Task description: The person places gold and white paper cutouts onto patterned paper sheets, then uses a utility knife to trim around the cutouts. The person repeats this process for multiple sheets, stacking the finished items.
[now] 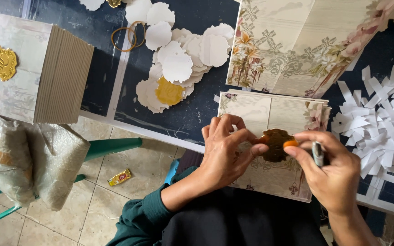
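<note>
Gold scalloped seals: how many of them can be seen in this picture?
4. One gold seal sits on the card stack at left, one among the white discs, one is cut by the top edge, one is between both hands. Others may lie hidden under discs.

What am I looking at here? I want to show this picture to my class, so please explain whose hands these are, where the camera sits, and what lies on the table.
The single picture comes from a camera worn on a person's head, looking down at their own two bare hands. The left hand and right hand together pinch a gold scalloped seal sticker above a stack of cream floral-printed cards. The right hand also grips a small dark tool, too hidden to identify. On the dark table lie a heap of white scalloped paper backings, white paper strips, tan rubber bands and a thick stack of finished cards bearing a gold seal.
</note>
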